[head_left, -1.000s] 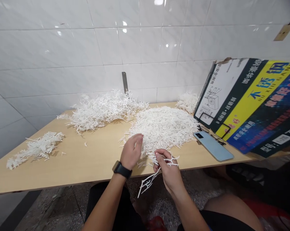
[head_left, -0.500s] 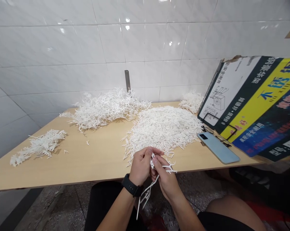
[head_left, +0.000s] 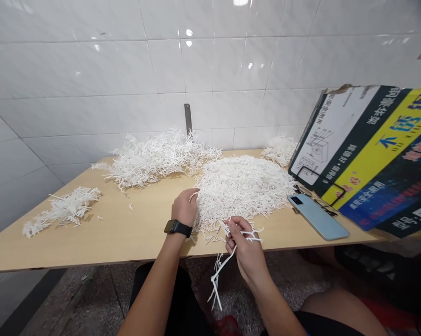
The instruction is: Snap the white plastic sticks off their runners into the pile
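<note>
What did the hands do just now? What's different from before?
The left hand moved away from the right hand, forward to the edge of the big white pile. The right hand still holds the branched white plastic piece. The pale blue phone stayed where it was.

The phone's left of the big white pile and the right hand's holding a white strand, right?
No: the head view shows the phone right of the big white pile, not left. The right hand is holding a white strand.
</note>
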Demonstrator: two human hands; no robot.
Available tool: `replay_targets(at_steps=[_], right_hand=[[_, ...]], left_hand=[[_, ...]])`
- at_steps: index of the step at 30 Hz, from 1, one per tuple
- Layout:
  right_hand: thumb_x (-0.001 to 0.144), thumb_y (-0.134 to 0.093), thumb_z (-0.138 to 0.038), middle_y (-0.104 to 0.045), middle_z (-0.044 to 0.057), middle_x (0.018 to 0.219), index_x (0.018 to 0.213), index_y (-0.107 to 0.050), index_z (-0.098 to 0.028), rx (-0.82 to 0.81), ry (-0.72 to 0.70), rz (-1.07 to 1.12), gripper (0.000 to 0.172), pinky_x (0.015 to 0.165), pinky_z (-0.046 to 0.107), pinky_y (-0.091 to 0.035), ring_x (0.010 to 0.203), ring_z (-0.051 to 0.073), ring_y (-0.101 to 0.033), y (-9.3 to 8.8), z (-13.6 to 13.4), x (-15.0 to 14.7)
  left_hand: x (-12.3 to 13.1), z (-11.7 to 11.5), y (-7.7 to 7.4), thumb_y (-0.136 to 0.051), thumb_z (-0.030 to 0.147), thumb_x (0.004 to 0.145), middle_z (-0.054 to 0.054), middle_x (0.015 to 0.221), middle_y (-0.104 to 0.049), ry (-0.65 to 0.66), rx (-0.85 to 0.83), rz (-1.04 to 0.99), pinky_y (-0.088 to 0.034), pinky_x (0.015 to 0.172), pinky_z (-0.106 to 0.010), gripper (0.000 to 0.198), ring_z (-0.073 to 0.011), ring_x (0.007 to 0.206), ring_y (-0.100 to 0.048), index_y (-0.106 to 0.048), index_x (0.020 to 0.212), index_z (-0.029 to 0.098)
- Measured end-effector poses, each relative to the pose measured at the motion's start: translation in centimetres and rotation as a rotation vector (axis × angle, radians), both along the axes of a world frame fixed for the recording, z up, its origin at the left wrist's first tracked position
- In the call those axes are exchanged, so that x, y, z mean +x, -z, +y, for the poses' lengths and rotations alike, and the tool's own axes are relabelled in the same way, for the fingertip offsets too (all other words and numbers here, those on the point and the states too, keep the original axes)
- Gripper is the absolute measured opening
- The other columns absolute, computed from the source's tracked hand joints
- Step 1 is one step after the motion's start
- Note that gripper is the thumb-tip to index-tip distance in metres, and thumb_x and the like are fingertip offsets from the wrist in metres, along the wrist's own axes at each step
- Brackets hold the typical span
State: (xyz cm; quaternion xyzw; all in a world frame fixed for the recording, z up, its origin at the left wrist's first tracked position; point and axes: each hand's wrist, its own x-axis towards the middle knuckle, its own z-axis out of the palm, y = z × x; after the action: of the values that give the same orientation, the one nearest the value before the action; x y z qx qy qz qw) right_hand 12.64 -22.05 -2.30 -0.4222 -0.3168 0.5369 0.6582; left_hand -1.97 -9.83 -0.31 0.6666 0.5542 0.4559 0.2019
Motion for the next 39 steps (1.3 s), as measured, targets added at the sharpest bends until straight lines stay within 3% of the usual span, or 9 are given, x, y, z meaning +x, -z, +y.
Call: replay_targets(at_steps=[6, 12, 16, 22, 25, 28, 30, 35, 39], right_hand=[[0.070, -0.076, -0.042, -0.055, -0.004, 0.074, 0.087, -0.056, -0.023, -0.009, 0.085, 0.110, 0.033, 0.057, 0.028, -0.049, 0.056, 0.011, -0.054, -0.4, 0.3, -0.5], [0.071, -0.073, -0.044, -0.061, 0.000, 0.081, 0.086, -0.056, -0.022, 0.027, 0.156, 0.101, 0.031, 0.065, 0.027, -0.048, 0.071, 0.015, -0.058, 0.0, 0.7, -1.2], [0.078, -0.067, -0.047, -0.049, -0.006, 0.062, 0.081, -0.052, -0.022, 0.024, 0.104, 0.060, 0.029, 0.046, 0.021, -0.035, 0.051, 0.009, -0.043, 0.1, 0.7, -1.2], [0.078, -0.062, -0.056, -0.027, -0.011, 0.048, 0.074, -0.045, -0.021, -0.005, -0.081, -0.071, 0.039, 0.037, 0.020, -0.017, 0.039, 0.006, -0.021, 0.8, 0.5, -0.7], [0.079, -0.060, -0.059, -0.023, -0.012, 0.047, 0.074, -0.047, -0.020, -0.009, -0.148, -0.108, 0.041, 0.037, 0.019, -0.012, 0.040, 0.004, -0.016, 1.0, -0.2, -0.2], [0.082, -0.058, -0.057, -0.020, -0.012, 0.048, 0.071, -0.047, -0.019, -0.003, -0.139, -0.127, 0.041, 0.039, 0.018, -0.009, 0.041, 0.004, -0.013, 0.9, -1.3, 0.5], [0.082, -0.060, -0.055, -0.021, -0.012, 0.049, 0.072, -0.047, -0.018, -0.022, -0.122, -0.082, 0.040, 0.039, 0.018, -0.009, 0.042, 0.003, -0.013, 0.7, -1.8, 1.0], [0.072, -0.073, -0.047, -0.034, -0.010, 0.052, 0.081, -0.053, -0.019, -0.044, -0.123, 0.092, 0.036, 0.038, 0.016, -0.020, 0.043, 0.004, -0.026, -0.1, -1.5, 1.0], [0.067, -0.078, -0.044, -0.052, -0.004, 0.061, 0.085, -0.056, -0.019, -0.036, -0.052, 0.131, 0.038, 0.046, 0.020, -0.039, 0.052, 0.009, -0.046, -0.6, -0.9, 0.6]], left_hand=[[1.7, -4.6, -0.7, -0.043, 0.044, 0.092, -0.011, 0.131, -0.058, 0.227, -0.040, -0.163, -0.033, 0.109, -0.041, 0.042, -0.0235, 0.125, -0.049, -0.065, 0.116, 0.017], [5.0, -9.0, 0.4, -0.051, 0.054, 0.086, -0.012, 0.105, -0.070, 0.525, -0.385, -0.478, -0.050, 0.084, -0.036, 0.051, -0.0238, 0.096, -0.064, -0.067, 0.113, 0.014], [5.7, -8.8, 1.2, -0.051, 0.057, 0.084, -0.001, 0.058, -0.062, 0.479, -0.506, -0.654, -0.042, 0.045, -0.024, 0.056, -0.0123, 0.047, -0.053, -0.066, 0.116, 0.012], [5.0, -8.4, 0.6, -0.058, 0.048, 0.083, -0.014, 0.102, -0.072, 0.450, -0.406, -0.729, -0.051, 0.079, -0.029, 0.041, -0.0212, 0.093, -0.066, -0.073, 0.095, 0.012], [3.9, -7.4, 0.2, -0.059, 0.054, 0.079, -0.013, 0.083, -0.072, 0.384, -0.447, -0.805, -0.052, 0.064, -0.028, 0.045, -0.0190, 0.072, -0.068, -0.070, 0.078, 0.010], [1.7, -5.1, -0.6, -0.056, 0.056, 0.079, -0.007, 0.070, -0.068, 0.091, -0.283, -0.902, -0.050, 0.056, -0.026, 0.045, -0.0127, 0.054, -0.062, -0.061, 0.069, 0.013], [0.1, -3.3, -1.1, -0.053, 0.048, 0.083, -0.009, 0.082, -0.070, -0.030, -0.102, -0.768, -0.051, 0.062, -0.026, 0.036, -0.0141, 0.067, -0.065, -0.063, 0.079, 0.014], [-1.3, -0.2, -1.3, -0.055, 0.022, 0.080, -0.011, 0.108, -0.069, 0.100, -0.120, -0.216, -0.049, 0.087, -0.038, 0.032, -0.0233, 0.101, -0.065, -0.061, 0.111, 0.019], [-0.9, -1.0, -1.6, -0.059, 0.031, 0.080, -0.014, 0.126, -0.061, 0.009, -0.051, 0.028, -0.039, 0.101, -0.044, 0.038, -0.0300, 0.121, -0.052, -0.061, 0.115, 0.016]])
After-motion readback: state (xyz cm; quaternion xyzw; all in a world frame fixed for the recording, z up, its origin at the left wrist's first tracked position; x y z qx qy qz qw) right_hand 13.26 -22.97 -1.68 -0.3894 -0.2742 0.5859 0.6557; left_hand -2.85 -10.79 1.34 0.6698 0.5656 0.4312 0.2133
